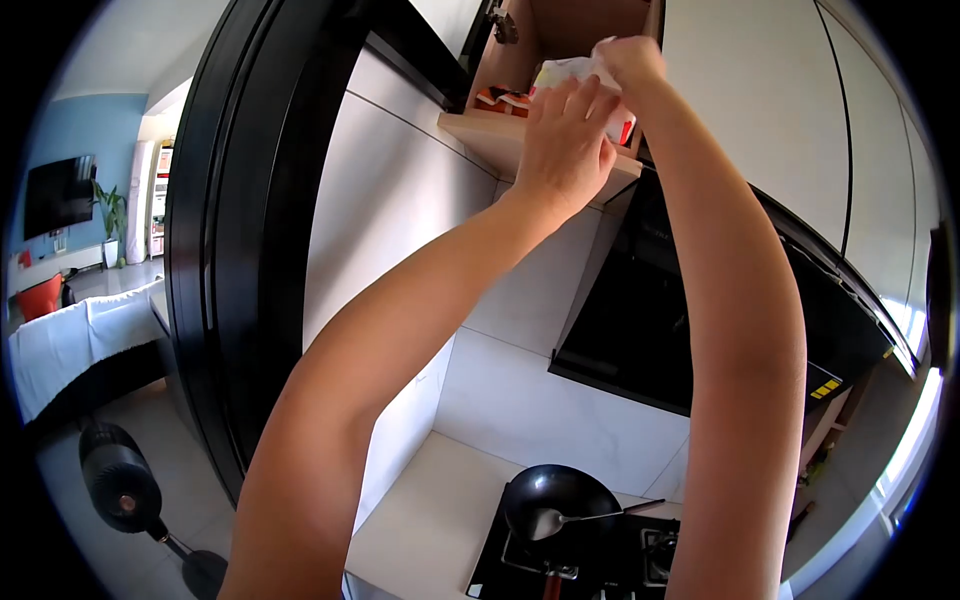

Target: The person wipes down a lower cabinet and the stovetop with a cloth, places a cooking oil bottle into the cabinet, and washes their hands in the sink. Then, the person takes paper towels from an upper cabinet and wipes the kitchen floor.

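Note:
Both arms reach up to an open wall cabinet, where a white plastic package with a red patch stands on the cabinet floor. My right hand is closed on the upper right part of the package, its fingertips partly hidden. Against the front of the package lies my left hand, fingers stretched out and slightly apart, thumb to the right. Left of the package, an orange and black packet rests on the same cabinet floor. My hands cover much of the package, so its contents cannot be made out.
Below are a black range hood and a stove with a black wok and a metal spatula. Closed white cabinet doors line the right. A black door frame stands at left, with a dark upright appliance beyond.

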Motion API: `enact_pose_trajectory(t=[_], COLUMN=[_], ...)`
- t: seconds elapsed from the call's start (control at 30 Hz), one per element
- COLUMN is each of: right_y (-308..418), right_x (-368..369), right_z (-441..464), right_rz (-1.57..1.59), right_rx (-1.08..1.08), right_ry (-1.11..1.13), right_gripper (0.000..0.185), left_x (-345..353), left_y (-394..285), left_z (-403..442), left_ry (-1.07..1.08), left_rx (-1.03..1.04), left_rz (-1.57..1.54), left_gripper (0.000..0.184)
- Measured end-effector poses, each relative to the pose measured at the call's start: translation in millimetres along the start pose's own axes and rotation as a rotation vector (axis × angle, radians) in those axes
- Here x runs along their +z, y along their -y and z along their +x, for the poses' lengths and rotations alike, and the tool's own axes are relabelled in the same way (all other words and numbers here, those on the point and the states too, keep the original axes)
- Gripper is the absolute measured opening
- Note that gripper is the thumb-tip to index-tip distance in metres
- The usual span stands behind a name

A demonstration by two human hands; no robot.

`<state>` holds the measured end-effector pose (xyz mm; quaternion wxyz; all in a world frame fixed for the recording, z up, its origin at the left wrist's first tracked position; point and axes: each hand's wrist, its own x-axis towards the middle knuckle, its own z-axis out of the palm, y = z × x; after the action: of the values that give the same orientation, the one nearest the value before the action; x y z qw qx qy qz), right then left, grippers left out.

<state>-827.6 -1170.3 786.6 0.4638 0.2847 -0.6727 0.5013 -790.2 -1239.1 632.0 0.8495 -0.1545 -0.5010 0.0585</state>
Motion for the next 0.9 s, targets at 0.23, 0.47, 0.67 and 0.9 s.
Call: enact_pose_trajectory(t=[0.23, 0.47, 0.67, 0.9], right_y=[13, 56, 16, -18], right_x=[-43, -111, -118, -79], right_z=[6, -7, -49, -109], right_rz=[0.665, 0.615, 0.509, 0.931], right_rx=[-0.294, -0.566, -0.309, 0.161], right_ry=[-0.210, -0.555, -0.132, 0.380], right_gripper=[0.029, 0.025, 0.039, 0.034], left_x=[8, 48, 16, -45], left_y=[-7, 13, 17, 13], left_z=[11, -22, -4, 16], left_ry=[0.009, 0.260, 0.332, 0.171], left_rx=[0.020, -0.070, -0.358, -0.992], left_rz=[-0.015, 0.057, -0.358, -1.151], left_gripper=[0.038, 0.046, 0.030, 0.100])
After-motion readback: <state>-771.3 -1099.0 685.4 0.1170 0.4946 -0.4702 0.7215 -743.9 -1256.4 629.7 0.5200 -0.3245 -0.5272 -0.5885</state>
